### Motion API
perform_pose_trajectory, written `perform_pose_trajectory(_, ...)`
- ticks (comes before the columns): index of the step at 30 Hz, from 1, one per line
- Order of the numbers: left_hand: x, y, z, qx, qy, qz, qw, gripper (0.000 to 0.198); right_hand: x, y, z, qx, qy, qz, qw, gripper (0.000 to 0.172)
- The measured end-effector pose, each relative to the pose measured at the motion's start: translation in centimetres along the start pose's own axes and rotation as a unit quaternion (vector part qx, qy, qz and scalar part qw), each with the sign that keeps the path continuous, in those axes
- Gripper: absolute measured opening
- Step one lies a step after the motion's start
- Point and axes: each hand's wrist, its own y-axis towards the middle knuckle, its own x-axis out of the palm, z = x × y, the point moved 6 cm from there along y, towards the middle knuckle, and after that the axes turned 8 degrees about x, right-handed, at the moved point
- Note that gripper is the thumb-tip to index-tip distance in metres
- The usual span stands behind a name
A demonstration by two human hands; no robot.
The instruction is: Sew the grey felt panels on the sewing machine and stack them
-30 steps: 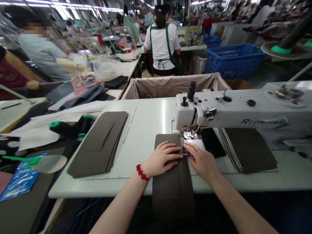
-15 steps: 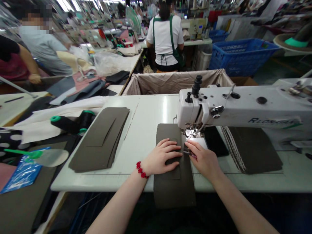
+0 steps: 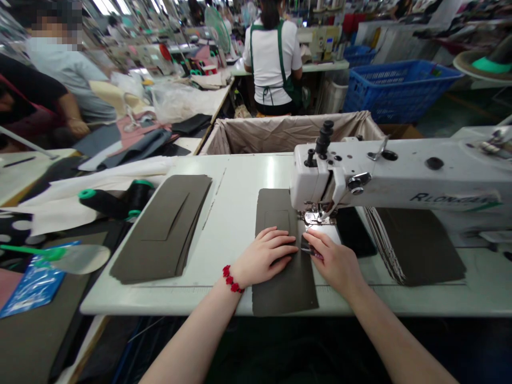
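My left hand (image 3: 266, 256) lies flat with fingers slightly spread on a dark olive-grey panel (image 3: 282, 290), which has a rectangular patch outline on it. The panel's right edge runs beside the presser foot (image 3: 318, 217) of a white sewing machine (image 3: 392, 170). Close in front of the foot, my right hand (image 3: 334, 261) is closed around a small metal tool, apparently thread snips (image 3: 311, 249), mostly hidden by the fingers. Its fingertips rest at the panel's right edge.
Left on the table lies a stack of similar panels (image 3: 162, 229); another stack (image 3: 420, 242) is under the machine arm. A black phone-like slab (image 3: 356, 232) sits beside the needle plate. Behind the table stands a cloth-lined bin (image 3: 296, 133). Black thread spools (image 3: 106, 205) lie at left.
The panel has slid forward, away from me, along the presser foot; its near edge now lies at the table edge. My hands have stayed nearly in place. A co-worker at left has leaned forward.
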Motion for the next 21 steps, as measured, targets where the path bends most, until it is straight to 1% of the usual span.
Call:
perform_pose_trajectory(9, 0.13, -0.01, -0.40, -0.015, 0.009, 0.006, 1.000, 0.033, 0.04, 0.07, 0.09, 0.001, 0.001, -0.007, 1.000, 0.043)
perform_pose_trajectory(14, 0.06, -0.02, -0.65, -0.024, 0.009, 0.024, 0.999, 0.033, 0.04, 0.07, 0.12, 0.003, 0.000, -0.009, 1.000, 0.044)
perform_pose_trajectory(21, -0.20, -0.09, -0.36, -0.050, 0.016, 0.030, 0.998, 0.031, -0.05, 0.00, 0.02, 0.002, 0.010, 0.008, 1.000, 0.043)
